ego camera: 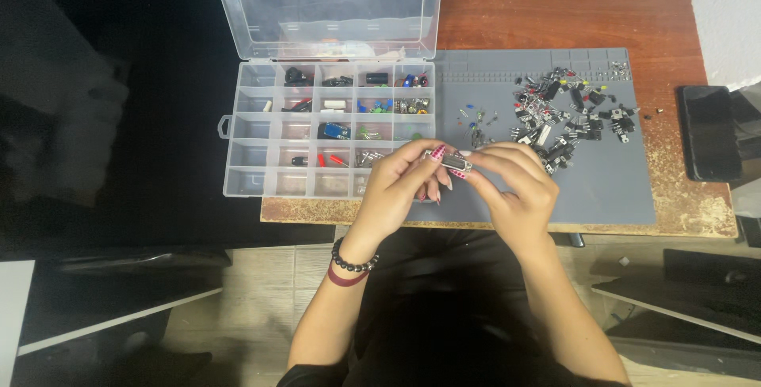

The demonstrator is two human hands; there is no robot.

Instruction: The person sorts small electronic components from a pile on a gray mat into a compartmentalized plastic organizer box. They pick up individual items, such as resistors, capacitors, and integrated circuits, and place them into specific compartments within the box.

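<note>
A clear plastic organiser [261, 129] sits at the left, its hinged lid [325, 3] standing open behind it. It overhangs the left edge of the table [555, 19], and its square compartments hold small parts in black, red, blue and green; several cells along the left column and the bottom row look bare.

The left hand [404, 181], with beaded and dark red bands at the wrist, is raised just in front of the organiser's right corner. Its fingers, with pink patterned nails, are curled and pinch one end of a small rectangular connector [453, 163], metallic grey with a dark middle. The right hand [515, 185] meets it, fingers closed on the connector's other end, so the part is held between both hands above the near edge of the mat [610, 189].

The mat is smooth grey, rectangular, with moulded ridges along its far edge. Its near half is mostly open surface. Further right, a heap of parts [567, 114], black bodies with metal legs and coloured tips, crowds the far side, with strays spread towards the organiser.

The wooden tabletop is reddish, and worn pale along the near and right edges. A black phone [705, 132] lies flat by the right edge, apart from the mat.
</note>
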